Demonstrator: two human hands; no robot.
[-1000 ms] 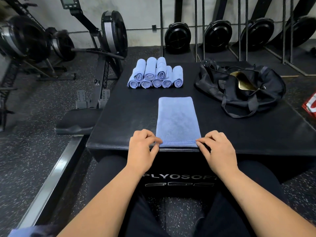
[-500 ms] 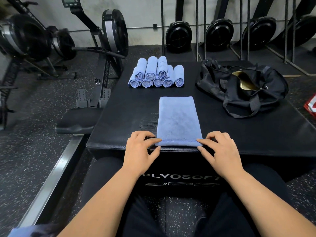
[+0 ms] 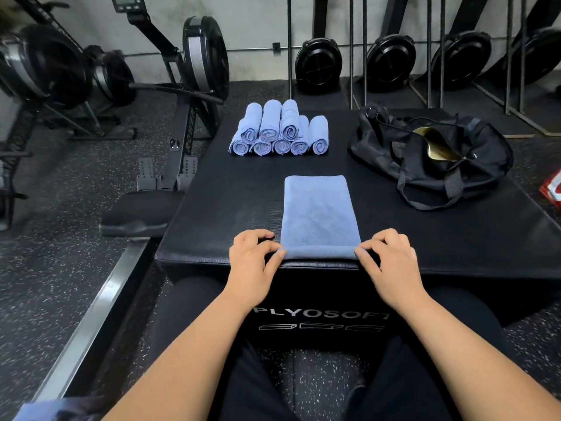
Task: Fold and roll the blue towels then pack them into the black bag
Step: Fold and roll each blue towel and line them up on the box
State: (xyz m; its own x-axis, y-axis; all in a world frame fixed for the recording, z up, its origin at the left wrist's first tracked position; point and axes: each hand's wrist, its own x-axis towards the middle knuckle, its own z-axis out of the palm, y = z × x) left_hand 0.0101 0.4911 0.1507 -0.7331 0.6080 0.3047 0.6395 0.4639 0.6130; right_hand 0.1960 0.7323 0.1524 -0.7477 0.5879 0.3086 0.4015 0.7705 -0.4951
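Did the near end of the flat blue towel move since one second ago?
Yes. The left hand and right hand have curled the near end of the flat towel away from the box edge, toward the rolled towels.

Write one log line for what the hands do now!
left hand: pinches flat towel at near-left corner | right hand: pinches near-right corner | rolled towels: stacked behind | black bag: far right, open

Plyo box (image 3: pixel 318 317): standing black, showing white "PLYOSOFT" lettering on its near face.
Rowing machine (image 3: pixel 202 56): sitting left of the plyo box, its seat (image 3: pixel 136 214) lying just beside the box.
Upright rowers (image 3: pixel 318 65): standing behind the plyo box.
Red object (image 3: pixel 553 189): peeking in right of the plyo box.
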